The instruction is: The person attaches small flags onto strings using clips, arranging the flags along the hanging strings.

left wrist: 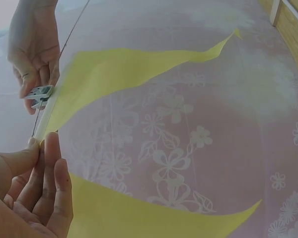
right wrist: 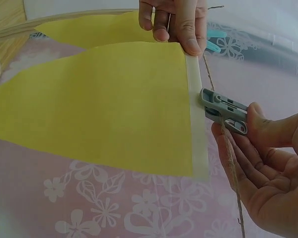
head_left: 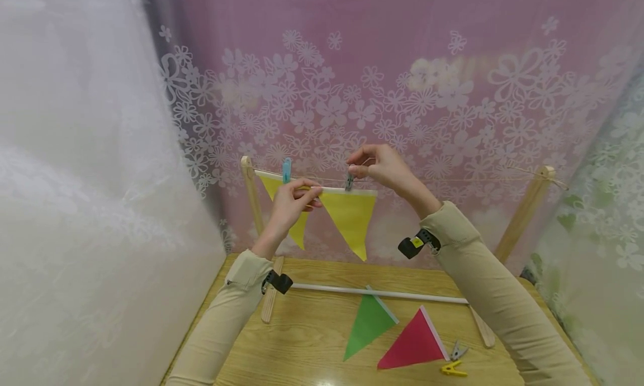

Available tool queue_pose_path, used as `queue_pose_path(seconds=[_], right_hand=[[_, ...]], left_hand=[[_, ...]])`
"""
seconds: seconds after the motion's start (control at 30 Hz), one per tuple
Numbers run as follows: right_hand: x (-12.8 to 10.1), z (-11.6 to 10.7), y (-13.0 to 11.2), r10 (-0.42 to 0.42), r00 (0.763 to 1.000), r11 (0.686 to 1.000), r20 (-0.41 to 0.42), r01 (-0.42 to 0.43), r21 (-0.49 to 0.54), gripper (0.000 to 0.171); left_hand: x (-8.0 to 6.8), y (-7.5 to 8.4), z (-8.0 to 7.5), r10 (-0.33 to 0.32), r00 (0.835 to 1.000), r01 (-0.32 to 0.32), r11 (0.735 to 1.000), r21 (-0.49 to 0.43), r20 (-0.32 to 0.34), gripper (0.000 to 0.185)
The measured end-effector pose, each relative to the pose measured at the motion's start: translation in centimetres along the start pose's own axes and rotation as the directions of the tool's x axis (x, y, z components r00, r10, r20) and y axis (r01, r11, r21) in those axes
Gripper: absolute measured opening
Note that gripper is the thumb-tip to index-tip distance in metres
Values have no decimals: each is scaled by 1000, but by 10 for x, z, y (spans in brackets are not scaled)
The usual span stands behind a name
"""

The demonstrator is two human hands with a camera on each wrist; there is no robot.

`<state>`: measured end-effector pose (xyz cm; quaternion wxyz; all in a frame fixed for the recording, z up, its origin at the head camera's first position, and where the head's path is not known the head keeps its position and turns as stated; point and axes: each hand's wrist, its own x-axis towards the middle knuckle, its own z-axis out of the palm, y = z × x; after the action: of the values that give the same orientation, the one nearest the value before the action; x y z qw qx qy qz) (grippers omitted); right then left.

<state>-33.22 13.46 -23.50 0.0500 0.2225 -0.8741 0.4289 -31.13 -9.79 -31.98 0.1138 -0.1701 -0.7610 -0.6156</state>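
Note:
My left hand (head_left: 297, 200) pinches the left top corner of a yellow pennant (head_left: 352, 218) by its white edge strip. My right hand (head_left: 382, 165) holds a grey clothespin (right wrist: 226, 111) between thumb and fingers. In the right wrist view the clothespin's tip is at the pennant's white strip (right wrist: 196, 84), and the string (right wrist: 228, 153) runs past it. Behind my left hand, another yellow pennant (head_left: 269, 185) hangs from the string with a light blue clothespin (head_left: 287, 170).
Wooden posts (head_left: 525, 213) support the string's ends, and a white rod (head_left: 382, 292) runs low between their feet. On the wooden table (head_left: 302, 341) lie a green pennant (head_left: 369, 324), a red pennant (head_left: 415, 341), a grey clothespin (head_left: 458, 351) and a yellow clothespin (head_left: 454, 368). A flowered curtain (head_left: 352, 67) hangs behind.

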Motion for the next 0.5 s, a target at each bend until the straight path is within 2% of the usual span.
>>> queue_pose_path(seconds=[0.23, 0.5], right_hand=[[-1, 1, 1, -27, 999, 999, 17, 28, -21, 24], [0, 1, 0, -21, 1000, 999, 24, 21, -39, 22]], left_hand=[[0, 2, 1, -4, 1000, 4, 1000, 3, -18, 24], [0, 3, 2, 9, 998, -10, 1000, -10, -55, 23]])
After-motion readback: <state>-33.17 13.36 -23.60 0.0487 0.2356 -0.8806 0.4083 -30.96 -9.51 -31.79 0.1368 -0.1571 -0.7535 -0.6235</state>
